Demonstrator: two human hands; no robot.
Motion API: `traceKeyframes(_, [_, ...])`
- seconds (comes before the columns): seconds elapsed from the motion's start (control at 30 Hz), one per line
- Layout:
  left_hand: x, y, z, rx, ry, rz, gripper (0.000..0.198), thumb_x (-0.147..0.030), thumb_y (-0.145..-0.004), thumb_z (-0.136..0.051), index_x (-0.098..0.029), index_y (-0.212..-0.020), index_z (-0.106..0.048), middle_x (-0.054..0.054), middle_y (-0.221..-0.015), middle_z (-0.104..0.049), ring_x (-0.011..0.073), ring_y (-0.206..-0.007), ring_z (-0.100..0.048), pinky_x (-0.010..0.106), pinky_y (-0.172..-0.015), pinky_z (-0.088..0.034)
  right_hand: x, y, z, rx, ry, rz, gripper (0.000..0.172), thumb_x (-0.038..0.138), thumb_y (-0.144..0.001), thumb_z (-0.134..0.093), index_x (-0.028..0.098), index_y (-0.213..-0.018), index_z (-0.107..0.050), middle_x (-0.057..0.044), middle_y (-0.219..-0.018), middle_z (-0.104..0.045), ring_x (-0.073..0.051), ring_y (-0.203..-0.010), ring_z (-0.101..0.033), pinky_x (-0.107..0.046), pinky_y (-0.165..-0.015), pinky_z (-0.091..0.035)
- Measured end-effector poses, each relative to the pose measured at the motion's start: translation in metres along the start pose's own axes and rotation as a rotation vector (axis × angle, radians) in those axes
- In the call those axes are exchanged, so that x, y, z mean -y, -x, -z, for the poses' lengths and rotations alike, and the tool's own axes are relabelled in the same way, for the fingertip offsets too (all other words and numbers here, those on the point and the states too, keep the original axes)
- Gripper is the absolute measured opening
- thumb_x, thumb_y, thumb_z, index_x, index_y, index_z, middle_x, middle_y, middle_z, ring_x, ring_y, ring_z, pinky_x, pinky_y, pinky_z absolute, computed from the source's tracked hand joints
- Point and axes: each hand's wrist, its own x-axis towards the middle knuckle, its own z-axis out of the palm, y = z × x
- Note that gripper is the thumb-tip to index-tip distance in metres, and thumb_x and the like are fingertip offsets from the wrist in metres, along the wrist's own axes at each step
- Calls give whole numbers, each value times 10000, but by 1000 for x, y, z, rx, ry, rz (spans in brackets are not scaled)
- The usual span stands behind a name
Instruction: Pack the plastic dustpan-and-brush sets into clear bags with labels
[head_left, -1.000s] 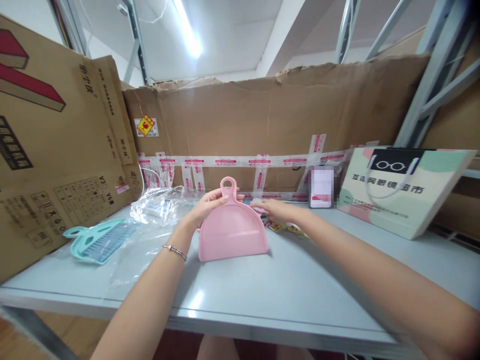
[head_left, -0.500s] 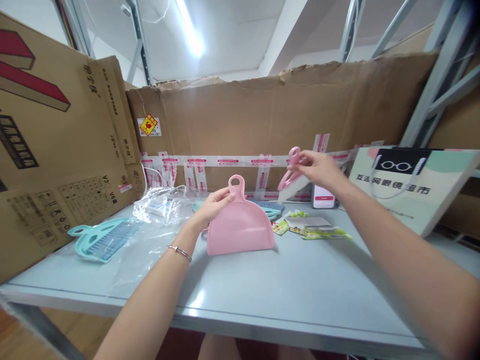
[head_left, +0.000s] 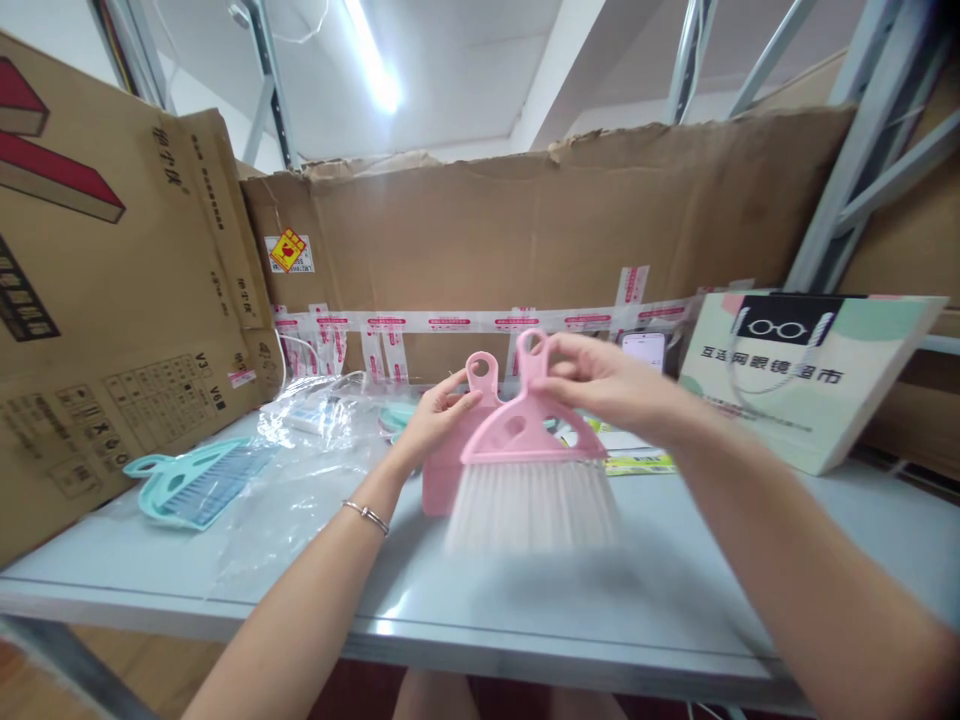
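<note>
Near the worktop's [head_left: 690,570] back edge, a pink dustpan [head_left: 439,487] is being gripped by the left hand [head_left: 435,418] and a pink brush [head_left: 525,437] by the right hand [head_left: 607,385].

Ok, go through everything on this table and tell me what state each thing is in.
pink dustpan: upright, left hand gripping its handle.
pink brush: held bristles down by the right hand.
teal brush: lying flat, untouched.
plastic bag: crumpled, lying flat.
phone: screen lit.
</note>
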Motion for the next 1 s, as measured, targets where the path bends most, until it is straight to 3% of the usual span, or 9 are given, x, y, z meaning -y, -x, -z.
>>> traceKeyframes(0.13, [1, -1, -3, -7, 1, -30, 513, -435, -782, -592, -211, -1241, -545, 68, -1031, -689, 209, -903, -630, 304, -758, -488, -25, -11, -42, -126, -124, -116, 212, 332, -661, -667, 198, -804, -585, -13, -673, -666, -175, -631, -614, -318, -599, -483])
traceKeyframes(0.27, [2, -1, -3, -20, -43, -67, 451, -458, -798, -562, -212, -1172, -609, 60, -1190, -626, 232, -1084, -561, 329, -897, -442, -39, -10, -55, -298, -83, 20, 150, 320, -710, -621, 197, -796, -627, -18, -768, -679, -175, -723, -622, -339, -712, -481])
traceKeyframes(0.47, [-5, 3, -6, 103, -93, -104, 488, -431, -790, -580, -225, -1232, -564, 53, -1143, -641, 194, -952, -599, 294, -805, -471, -45, -12, -62, -542, 142, 199, 119, 310, -731, -609, 206, -786, -625, -31, -809, -590, -172, -762, -554, -340, -735, -458])
traceKeyframes(0.53, [-6, 4, -9, 118, -137, -124, 498, -397, -790, -583, -215, -1252, -547, 57, -1123, -646, 189, -916, -602, 287, -784, -472, -48, -14, -65, -559, 131, 207, 103, 289, -734, -603, 203, -792, -606, -32, -814, -576, -166, -744, -543, -334, -722, -456])
traceKeyframes(0.73, [0, 2, -19, -14, -216, -157, 435, -392, -811, -540, -147, -1162, -612, 74, -967, -677, 189, -885, -595, 279, -766, -464, -60, -20, -71, -612, 111, 261, 96, 264, -744, -587, 203, -792, -530, -27, -831, -533, -154, -724, -530, -323, -703, -458])
traceKeyframes(0.87, [4, 0, -19, -51, -206, -147, 399, -399, -800, -547, -146, -1091, -647, 65, -921, -670, 154, -774, -582, 248, -695, -457, -66, -21, -68, -634, -8, 176, 281, 299, -690, -648, 205, -895, -480, -23, -872, -560, -144, -704, -552, -319, -667, -476])
traceKeyframes(0.93, [5, -1, -18, -57, -206, -142, 388, -396, -795, -549, -142, -1071, -653, 56, -887, -661, 132, -708, -556, 236, -653, -446, -67, -21, -65, -543, -130, 102, 343, 324, -668, -665, 194, -940, -502, -25, -860, -599, -150, -721, -575, -319, -661, -492])
traceKeyframes(1.0, [6, -1, -17, -57, -208, -144, 379, -392, -798, -545, -142, -1061, -653, 43, -853, -644, 112, -654, -520, 223, -615, -431, -65, -21, -60, -359, -270, 28, 309, 357, -673, -652, 182, -915, -574, -26, -838, -637, -154, -751, -590, -313, -667, -509])
